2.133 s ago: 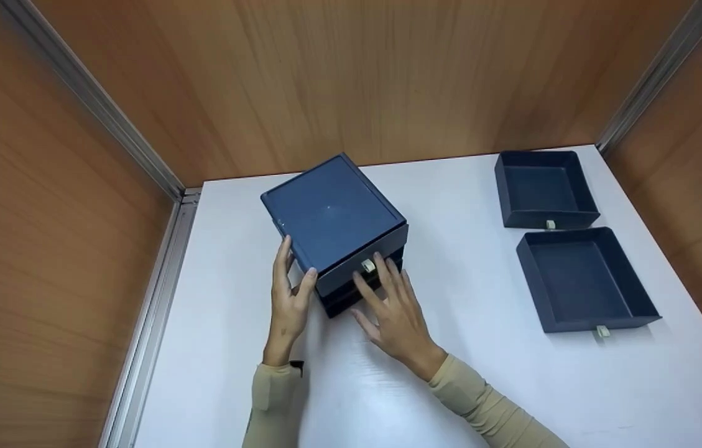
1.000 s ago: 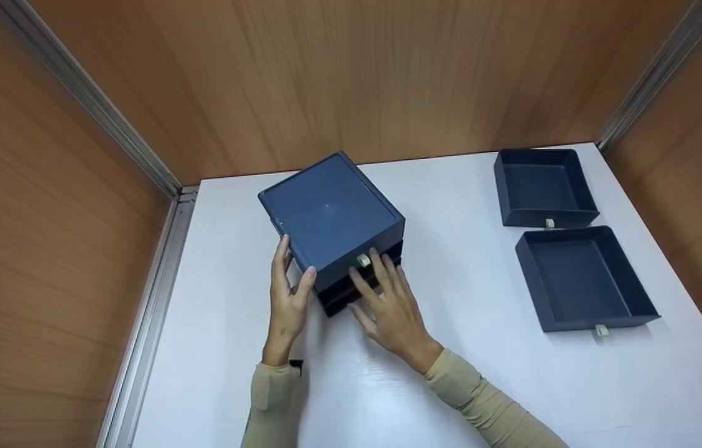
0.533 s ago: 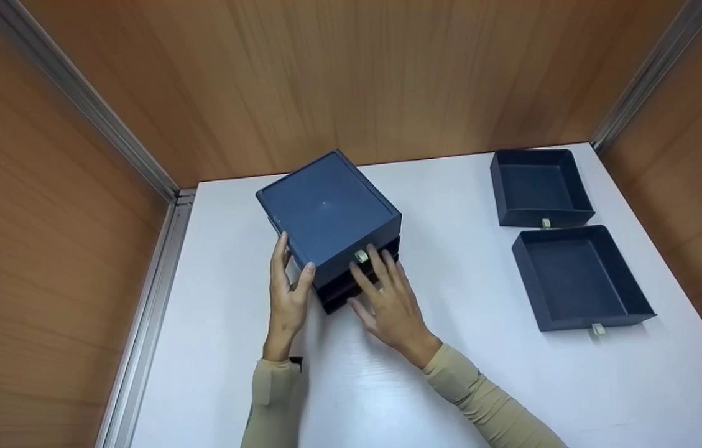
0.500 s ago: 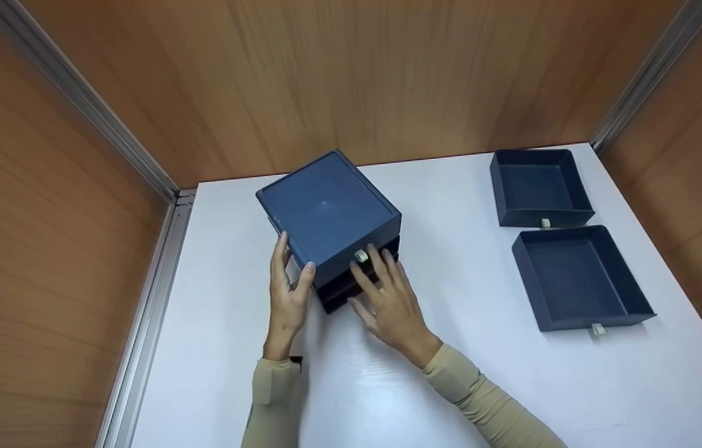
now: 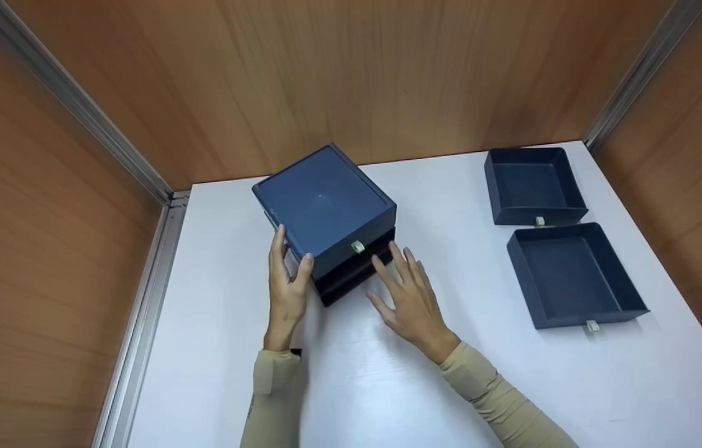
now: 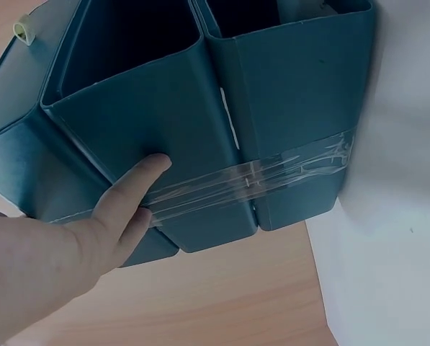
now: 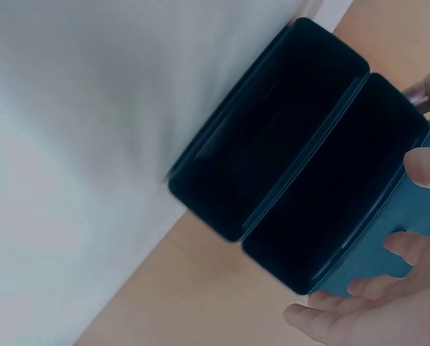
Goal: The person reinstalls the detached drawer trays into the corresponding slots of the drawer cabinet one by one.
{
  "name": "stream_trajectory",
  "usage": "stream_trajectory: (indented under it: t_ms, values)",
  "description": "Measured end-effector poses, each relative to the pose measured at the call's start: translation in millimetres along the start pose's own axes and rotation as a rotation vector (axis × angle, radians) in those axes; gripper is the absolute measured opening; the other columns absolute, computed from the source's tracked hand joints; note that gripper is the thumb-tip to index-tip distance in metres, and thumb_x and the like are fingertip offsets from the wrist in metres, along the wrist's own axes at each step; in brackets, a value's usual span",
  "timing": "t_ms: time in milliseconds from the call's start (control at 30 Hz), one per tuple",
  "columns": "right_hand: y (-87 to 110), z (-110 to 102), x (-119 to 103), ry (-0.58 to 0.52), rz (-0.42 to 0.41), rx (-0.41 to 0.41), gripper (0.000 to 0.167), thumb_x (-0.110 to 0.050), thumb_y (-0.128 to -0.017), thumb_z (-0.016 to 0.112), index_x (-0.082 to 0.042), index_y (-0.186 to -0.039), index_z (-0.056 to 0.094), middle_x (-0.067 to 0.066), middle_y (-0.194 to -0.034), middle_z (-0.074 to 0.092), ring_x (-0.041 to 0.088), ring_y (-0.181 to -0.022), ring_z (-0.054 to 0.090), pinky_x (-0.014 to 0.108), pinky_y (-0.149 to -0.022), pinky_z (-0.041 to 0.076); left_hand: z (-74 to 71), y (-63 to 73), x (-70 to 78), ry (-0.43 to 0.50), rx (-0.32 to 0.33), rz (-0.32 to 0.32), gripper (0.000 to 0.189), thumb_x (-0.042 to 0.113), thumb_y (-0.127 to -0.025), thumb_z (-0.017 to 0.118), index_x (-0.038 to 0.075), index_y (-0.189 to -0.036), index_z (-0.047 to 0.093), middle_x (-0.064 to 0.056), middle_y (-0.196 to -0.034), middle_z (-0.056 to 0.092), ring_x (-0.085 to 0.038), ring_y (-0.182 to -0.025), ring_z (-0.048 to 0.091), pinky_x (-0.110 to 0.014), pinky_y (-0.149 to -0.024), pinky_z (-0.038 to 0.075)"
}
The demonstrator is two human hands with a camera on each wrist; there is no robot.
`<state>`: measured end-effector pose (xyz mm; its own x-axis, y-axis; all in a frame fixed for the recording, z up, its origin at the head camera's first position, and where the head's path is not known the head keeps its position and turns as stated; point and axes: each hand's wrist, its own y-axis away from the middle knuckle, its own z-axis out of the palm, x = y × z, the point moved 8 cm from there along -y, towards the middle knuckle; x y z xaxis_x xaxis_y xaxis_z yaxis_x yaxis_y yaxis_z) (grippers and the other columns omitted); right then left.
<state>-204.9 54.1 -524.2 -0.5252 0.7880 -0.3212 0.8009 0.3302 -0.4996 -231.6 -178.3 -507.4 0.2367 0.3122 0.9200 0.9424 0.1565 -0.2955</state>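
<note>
A dark blue three-tier drawer box (image 5: 323, 202) stands at an angle on the table. Its top drawer (image 5: 337, 258) sits pushed in, with a pale pull tab (image 5: 357, 247) on the front. Two dark, drawerless slots (image 7: 272, 130) lie below it. My left hand (image 5: 286, 298) rests against the box's left side, thumb near the front corner; in the left wrist view its fingers (image 6: 139, 180) lie straight on the side wall, by a strip of clear tape (image 6: 301, 164). My right hand (image 5: 416, 308) hovers just off the front, fingers spread, holding nothing.
Two loose drawers lie on the right of the white table (image 5: 214, 323): a smaller-looking back drawer (image 5: 534, 183) and a front drawer (image 5: 574, 277), each with a pale tab. Wooden panels (image 5: 351, 74) enclose the back and sides.
The top drawer slid back until its front sat flush with the box, with my right hand pushing. That hand has since moved away to the right. My left hand stays on the side.
</note>
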Motion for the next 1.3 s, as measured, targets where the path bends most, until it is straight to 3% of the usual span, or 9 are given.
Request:
stream_trajectory:
  t_ms: [133, 467, 700, 1300]
  values:
    - [-0.2, -4.9, 13.1, 0.004, 0.026, 0.01, 0.066, -0.035, -0.101, 0.074, -0.015, -0.16, 0.051, 0.024, -0.169, 0.037, 0.052, -0.15, 0.042, 0.073, -0.113, 0.042, 1.5, -2.4, 1.6, -0.011, -0.001, 0.013, 0.074, 0.031, -0.109, 0.058, 0.028, -0.172, 0.019, -0.006, -0.179, 0.016, -0.036, -0.163, 0.023, -0.063, -0.129, 0.025]
    - [2.5, -11.8, 41.4, -0.029, 0.098, -0.018, 0.066, -0.034, -0.101, 0.073, -0.012, -0.16, 0.051, 0.029, -0.168, 0.035, 0.056, -0.15, 0.041, 0.076, -0.115, 0.038, 1.7, -4.0, 0.5, -0.013, 0.018, -0.017, 0.074, 0.033, -0.109, 0.059, 0.032, -0.172, 0.021, -0.005, -0.179, 0.018, -0.036, -0.163, 0.024, -0.066, -0.127, 0.027]
    - [4.5, -19.5, 55.3, 0.033, 0.104, -0.017, 0.064, -0.033, -0.101, 0.074, -0.013, -0.158, 0.053, 0.027, -0.167, 0.038, 0.056, -0.148, 0.043, 0.077, -0.114, 0.038, 0.2, -3.5, 0.6, -0.01, 0.027, -0.029, 0.074, 0.034, -0.109, 0.059, 0.032, -0.172, 0.02, -0.007, -0.178, 0.019, -0.037, -0.163, 0.023, -0.064, -0.129, 0.024]
    - [16.6, -42.0, 107.4, 0.074, 0.239, -0.027, 0.063, -0.033, -0.102, 0.072, -0.009, -0.157, 0.053, 0.031, -0.166, 0.039, 0.056, -0.15, 0.04, 0.076, -0.119, 0.032, 3.6, -1.0, 1.1, -0.006, 0.027, -0.01, 0.073, 0.031, -0.11, 0.056, 0.03, -0.173, 0.018, -0.008, -0.178, 0.019, -0.036, -0.163, 0.023, -0.062, -0.129, 0.025]
